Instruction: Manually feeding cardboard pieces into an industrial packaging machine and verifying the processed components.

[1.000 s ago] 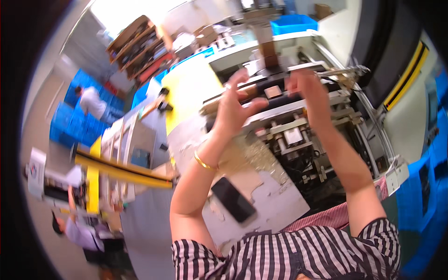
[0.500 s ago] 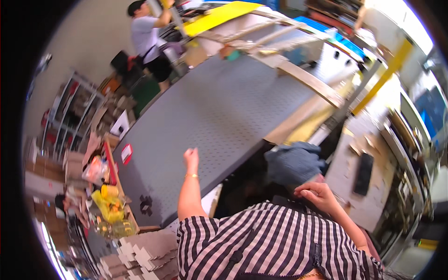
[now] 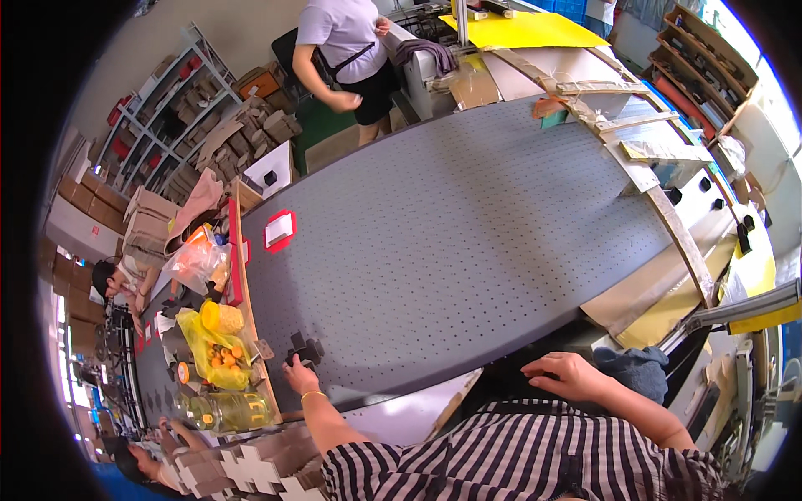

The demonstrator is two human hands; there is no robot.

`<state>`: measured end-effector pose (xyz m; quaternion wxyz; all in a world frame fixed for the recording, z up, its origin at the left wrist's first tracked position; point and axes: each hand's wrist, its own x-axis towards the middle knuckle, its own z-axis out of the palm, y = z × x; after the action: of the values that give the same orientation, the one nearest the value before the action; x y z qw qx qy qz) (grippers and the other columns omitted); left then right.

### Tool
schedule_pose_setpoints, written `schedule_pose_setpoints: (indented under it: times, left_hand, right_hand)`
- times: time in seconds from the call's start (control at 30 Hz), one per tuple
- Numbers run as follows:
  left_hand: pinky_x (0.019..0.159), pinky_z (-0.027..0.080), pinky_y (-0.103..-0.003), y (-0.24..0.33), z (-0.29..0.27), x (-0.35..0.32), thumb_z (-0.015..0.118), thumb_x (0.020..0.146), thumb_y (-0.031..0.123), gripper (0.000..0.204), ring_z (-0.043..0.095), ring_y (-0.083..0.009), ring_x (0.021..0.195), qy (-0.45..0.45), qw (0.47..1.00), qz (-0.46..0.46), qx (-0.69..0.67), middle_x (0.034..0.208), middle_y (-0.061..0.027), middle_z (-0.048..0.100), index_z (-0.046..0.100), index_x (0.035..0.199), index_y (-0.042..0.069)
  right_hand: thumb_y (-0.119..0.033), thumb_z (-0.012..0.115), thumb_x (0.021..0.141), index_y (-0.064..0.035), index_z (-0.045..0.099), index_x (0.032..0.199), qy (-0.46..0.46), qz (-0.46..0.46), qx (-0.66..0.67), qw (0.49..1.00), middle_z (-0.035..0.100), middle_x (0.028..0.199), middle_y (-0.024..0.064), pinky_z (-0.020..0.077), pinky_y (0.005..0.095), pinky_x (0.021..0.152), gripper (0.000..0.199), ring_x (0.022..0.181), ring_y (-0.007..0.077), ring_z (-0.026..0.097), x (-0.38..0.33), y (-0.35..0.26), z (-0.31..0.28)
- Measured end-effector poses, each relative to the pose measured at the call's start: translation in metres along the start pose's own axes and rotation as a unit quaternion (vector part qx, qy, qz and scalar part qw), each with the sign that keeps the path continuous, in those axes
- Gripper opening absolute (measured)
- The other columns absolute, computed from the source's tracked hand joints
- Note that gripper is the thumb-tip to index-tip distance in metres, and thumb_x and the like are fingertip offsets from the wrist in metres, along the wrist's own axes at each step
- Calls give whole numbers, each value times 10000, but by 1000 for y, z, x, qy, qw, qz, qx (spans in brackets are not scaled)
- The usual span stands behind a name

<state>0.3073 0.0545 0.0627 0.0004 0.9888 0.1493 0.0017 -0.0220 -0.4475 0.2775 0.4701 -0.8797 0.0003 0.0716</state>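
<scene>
At the near left of a grey table (image 3: 451, 209) dotted with small holes, my left hand (image 3: 302, 378) reaches down to a small black cross-shaped piece (image 3: 307, 346) lying there. Its fingertips close at the near edge of the piece. My right hand (image 3: 568, 376) hangs in front of my body, past the table's near edge, with loosely bent fingers apart and nothing in them. Just right of it is a bunched blue-grey cloth (image 3: 635, 371). A red-edged sheet with a white middle (image 3: 281, 230) lies farther back on the table.
Along the left, a wooden rail (image 3: 251, 309) borders a yellow bag of orange fruit (image 3: 221, 355) and a clear jug (image 3: 225, 411). Cut cardboard (image 3: 251, 468) is stacked below. A wooden frame (image 3: 635, 150) spans the far right. Across the table stands a person (image 3: 347, 50); others work at left.
My left hand has come down from above the table to the black piece. My right hand's fingers have loosened. My view has turned; the person across now stands facing the table with lowered arms.
</scene>
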Motion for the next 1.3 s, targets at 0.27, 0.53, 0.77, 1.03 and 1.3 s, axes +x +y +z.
schedule_pose_setpoints:
  times: [0.27,0.53,0.77,1.03,1.3]
  left_hand:
    - [577,558,-350,38,30,35,655,885,157,178,685,-232,623,-56,942,132,-302,679,-123,685,725,909,-4]
    - [647,465,-249,372,-230,-332,763,811,119,133,599,-118,734,-334,457,726,-391,824,-42,667,729,918,48]
    - [720,518,-326,391,-328,-606,805,760,142,187,643,-214,808,-274,139,904,-299,884,-77,685,726,913,70]
    - [740,495,-309,392,-342,-800,799,768,79,163,620,-189,894,-410,9,902,-135,963,-62,668,729,913,54]
    - [939,420,-384,426,-293,-910,850,687,156,411,555,-274,1051,-290,10,932,-218,1083,-65,632,688,1061,98]
  right_hand:
    - [-216,656,912,-25,670,1119,1,-17,3,1000,704,1007,146,536,383,835,282,922,301,669,-39,-3,1]
    - [-124,669,884,-56,607,1237,406,12,-53,912,658,1135,133,488,384,897,365,1042,283,625,-187,3,-41]
    - [-181,679,891,-72,643,1200,519,92,-129,840,659,1166,121,455,403,971,329,1111,302,589,-398,-12,-14]
    - [-196,668,916,-59,636,1227,658,120,66,741,654,1187,123,449,354,976,341,1111,238,603,-563,-11,31]
    - [-251,759,809,-90,592,1291,718,206,-153,648,647,1149,68,409,385,999,534,1101,255,562,-640,38,2]
